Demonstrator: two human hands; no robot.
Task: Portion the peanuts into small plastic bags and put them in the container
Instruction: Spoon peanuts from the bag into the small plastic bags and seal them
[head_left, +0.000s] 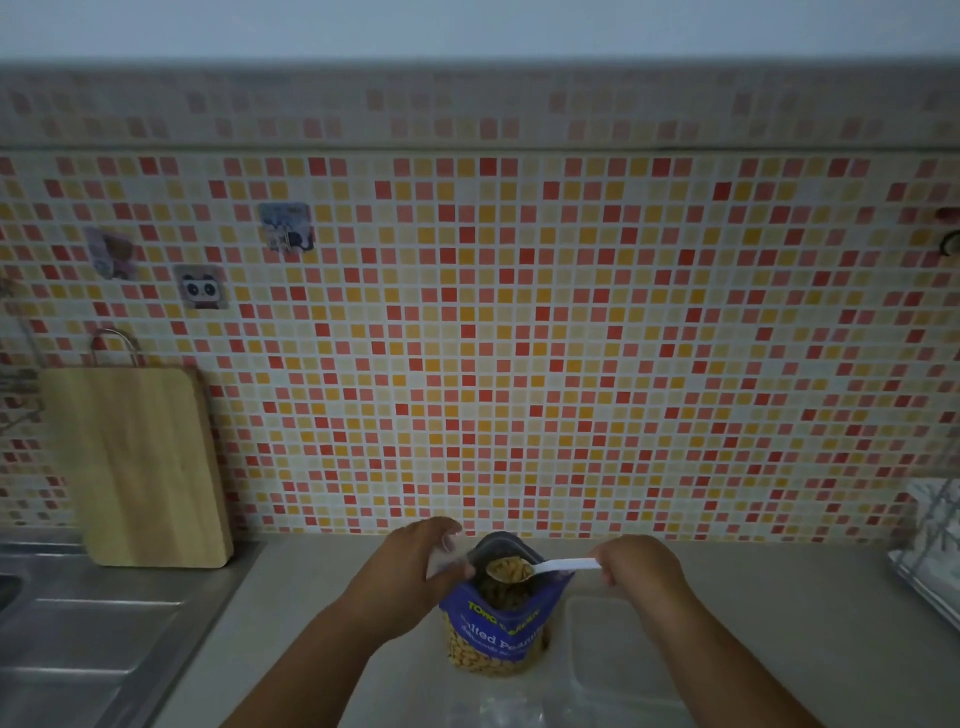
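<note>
While my right hand (641, 569) pinches the end of the white spoon (566, 565), its bowl, heaped with peanuts (510, 569), hangs right over the open mouth of the blue peanut bag (493, 626). The spoon's long axis runs level, left to right, bowl end toward my left hand (415, 564). That hand curls round the left lip of the bag. A pale see-through scrap (440, 569) shows at its fingertips, and I cannot tell in this dim light whether it is one of the little bags. If it is, the load goes a short way left, and my left hand is the nearer one to receive it. The clear container (615, 649) sits on the counter (311, 623) just beside the bag on its right, below my right wrist, so that arm is nearer for dropping portions in. Rightward there is open counter up to the dish rack (930, 551). Leftward the counter ends at the sink (78, 623), behind which the cutting board (140, 462) leans.
</note>
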